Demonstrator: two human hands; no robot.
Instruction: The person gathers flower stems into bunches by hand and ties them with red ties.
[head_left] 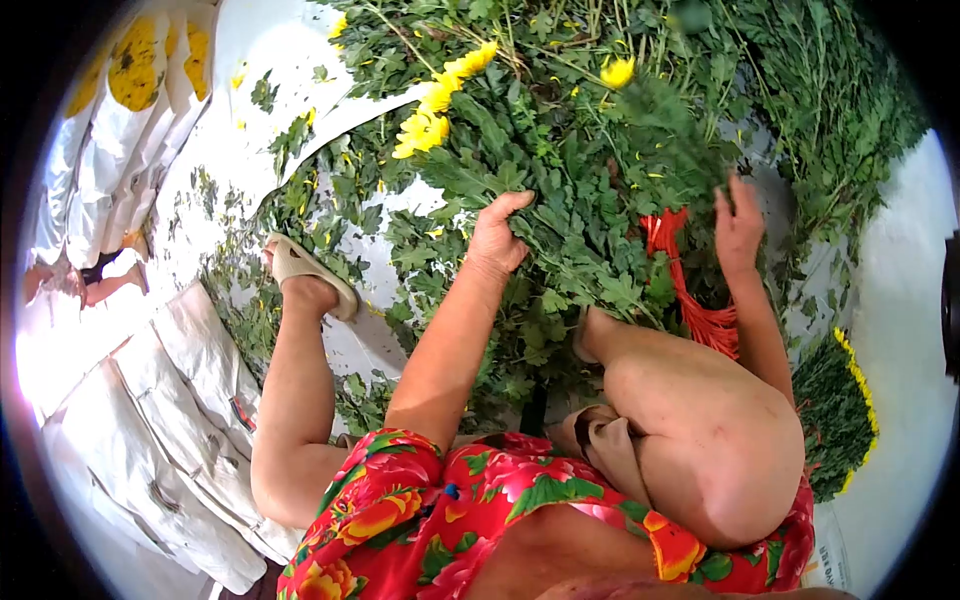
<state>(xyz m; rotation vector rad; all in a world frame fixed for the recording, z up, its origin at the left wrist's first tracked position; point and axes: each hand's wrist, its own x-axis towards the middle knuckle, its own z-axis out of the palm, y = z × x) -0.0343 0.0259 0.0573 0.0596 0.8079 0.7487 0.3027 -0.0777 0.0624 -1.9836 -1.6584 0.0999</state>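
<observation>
- Left grip (498, 236) is closed around a leafy bunch of flowers (480, 168), yellow heads sticking out at the top left, right out in front of the knees.
- Right grip (738, 228) has its fingers partly curled near a blurry stem (665, 130) with one yellow bloom (618, 72); honestly can't tell if it's holding it.
- Red string (692, 290) sits between both, closer to the right one.
- Big leafy pile (830, 100) up top right, yellow-edged bundle (838, 410) lower down.
</observation>
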